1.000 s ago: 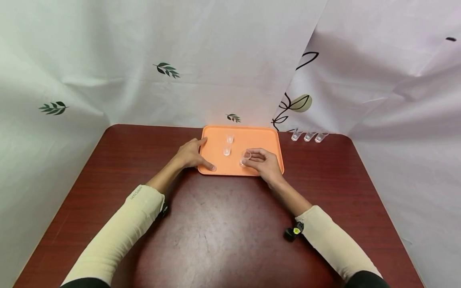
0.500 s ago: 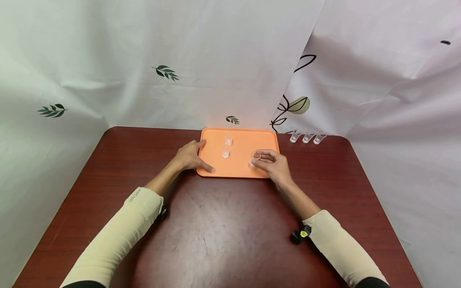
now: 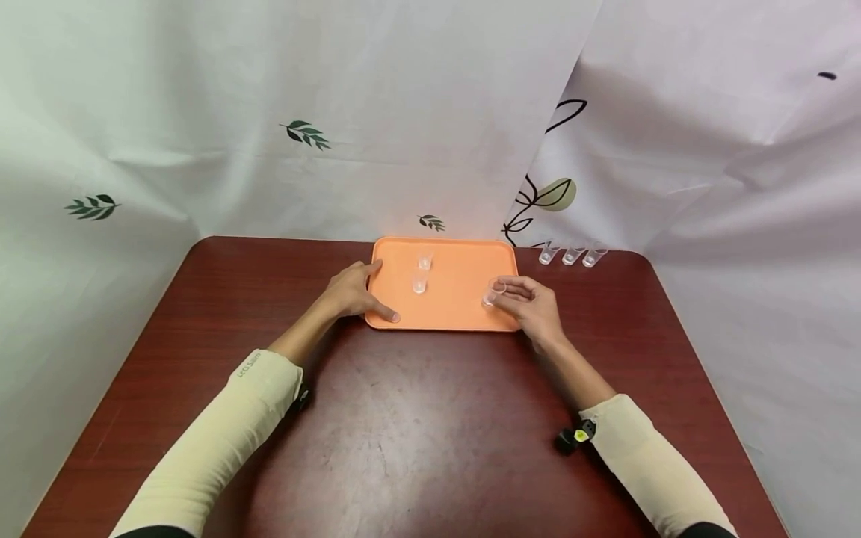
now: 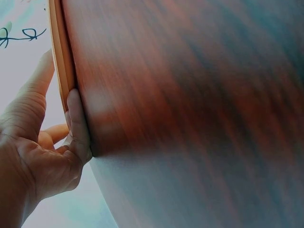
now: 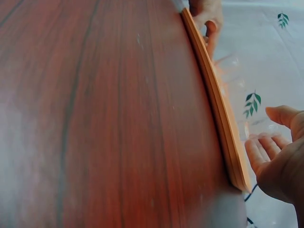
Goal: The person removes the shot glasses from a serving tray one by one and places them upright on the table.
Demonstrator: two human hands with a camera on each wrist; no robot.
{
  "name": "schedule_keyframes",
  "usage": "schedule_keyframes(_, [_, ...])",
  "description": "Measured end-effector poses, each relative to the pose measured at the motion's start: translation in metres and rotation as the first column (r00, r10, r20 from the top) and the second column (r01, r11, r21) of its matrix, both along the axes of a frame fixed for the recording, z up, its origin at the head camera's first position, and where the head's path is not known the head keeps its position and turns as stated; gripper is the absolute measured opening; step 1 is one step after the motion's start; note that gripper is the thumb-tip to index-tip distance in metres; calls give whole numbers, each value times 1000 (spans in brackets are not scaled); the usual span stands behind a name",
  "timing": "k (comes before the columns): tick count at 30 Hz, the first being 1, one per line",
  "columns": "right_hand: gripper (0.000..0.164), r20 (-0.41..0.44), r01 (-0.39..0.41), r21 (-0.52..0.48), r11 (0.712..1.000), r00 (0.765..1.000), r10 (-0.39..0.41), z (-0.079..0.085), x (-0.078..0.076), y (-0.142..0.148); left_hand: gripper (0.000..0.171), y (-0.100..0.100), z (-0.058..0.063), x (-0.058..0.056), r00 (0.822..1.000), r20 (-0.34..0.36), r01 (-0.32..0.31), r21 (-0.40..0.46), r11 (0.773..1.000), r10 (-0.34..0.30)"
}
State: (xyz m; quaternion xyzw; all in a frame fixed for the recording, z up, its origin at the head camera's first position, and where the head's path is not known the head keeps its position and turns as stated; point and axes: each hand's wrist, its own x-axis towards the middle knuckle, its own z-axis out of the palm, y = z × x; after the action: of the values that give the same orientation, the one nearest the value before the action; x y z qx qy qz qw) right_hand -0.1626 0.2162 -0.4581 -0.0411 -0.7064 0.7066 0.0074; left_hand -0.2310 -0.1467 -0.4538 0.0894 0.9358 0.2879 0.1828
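In the head view my left hand [image 3: 350, 290] holds the left end of the orange tray [image 3: 457, 320], thumb over the front corner and fingers along the side. The left wrist view shows fingers [image 4: 76, 116] curled at the tray's rim. My right hand [image 3: 531, 302] pinches a small clear plastic cup [image 3: 494, 291] upright at the tray's right part, between thumb and fingertips. Two similar cups, a front one [image 3: 420, 282] and a back one [image 3: 424, 261], stand one behind the other on the tray's left half. In the right wrist view my right hand [image 5: 280, 152] partly hides the pinched cup.
Three more clear cups [image 3: 572, 255] stand in a row on the dark red table [image 3: 403, 418], right of the tray by the back edge. A white patterned sheet [image 3: 403, 112] hangs close behind the table. Wrist cameras sit on both forearms.
My right hand has moved to the right across the tray with the cup pinched in it. The left hand stays at the tray's left end, and the other cups have not moved.
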Motion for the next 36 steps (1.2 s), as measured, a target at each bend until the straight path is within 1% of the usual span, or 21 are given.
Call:
schedule_keyframes(7, [47,-11,44,9,999,999,-44,1,-2,17,141,0,2,0,1000,15,-12,-1,1000,12])
schedule_keyframes(12, [50,-23,75,26,997,997,-75,1,-3,28,140,0,2,0,1000,17,-13,-10,1000,13])
schedule_keyframes(16, [52,-35,94,15,996,995,-93,1,-4,39,141,0,3,1,1000,23,-19,-5,1000,19])
schedule_keyframes(19, [50,-43,110,2,994,993,-110,2,-5,47,140,1,3,0,999,26,-20,-8,1000,20])
schedule_keyframes(24, [43,-49,159,23,987,986,-157,5,-5,59,140,1,4,-1,999,29,-23,-8,1000,23])
schedule_keyframes(29, [45,-34,198,38,980,980,-197,7,-6,73,140,2,3,-1,999,30,-23,-6,1000,23])
schedule_keyframes(36, [43,-37,264,62,962,964,-262,7,-9,91,141,1,2,0,1000,1,-15,0,1000,15])
